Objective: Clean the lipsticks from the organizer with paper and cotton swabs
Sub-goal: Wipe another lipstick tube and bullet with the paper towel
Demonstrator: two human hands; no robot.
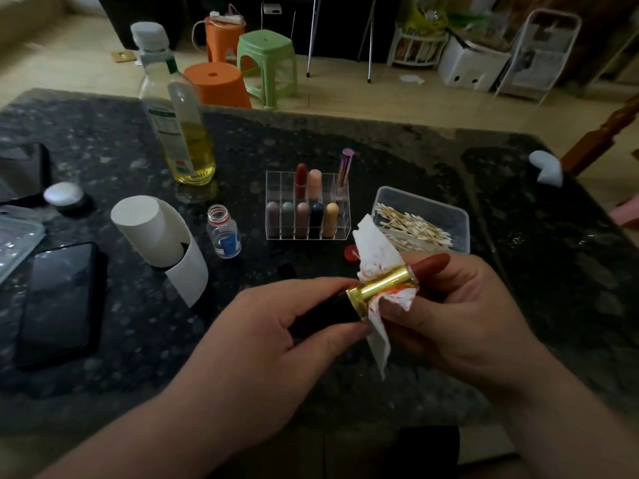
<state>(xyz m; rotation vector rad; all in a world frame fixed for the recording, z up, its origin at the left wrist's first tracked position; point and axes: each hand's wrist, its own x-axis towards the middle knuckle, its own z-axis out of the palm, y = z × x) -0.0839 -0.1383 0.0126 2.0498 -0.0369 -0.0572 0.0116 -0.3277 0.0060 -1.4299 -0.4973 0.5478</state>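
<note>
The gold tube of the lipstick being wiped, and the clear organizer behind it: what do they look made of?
Gold lipstick tube: polished metal or metallised plastic, cannot tell which; it throws bright mirror-like highlights.
Clear compartmented organizer: rigid transparent plastic, probably acrylic, glossy; the lipsticks show plainly through its walls.

A dark speckled stone table (pixel 397 160) carries a tall bottle (pixel 179 133) of yellow liquid at the back left. Nearer are a white paper roll (pixel 152 226) with a loose sheet and a small uncapped bottle (pixel 224 231). A clear organizer (pixel 275 188) stands mid-table, and a plastic tub (pixel 428 205) of cotton swabs (pixel 411 229) sits just to its right. A red cap (pixel 351 252) lies in front, a black phone (pixel 57 302) at the left.
</note>
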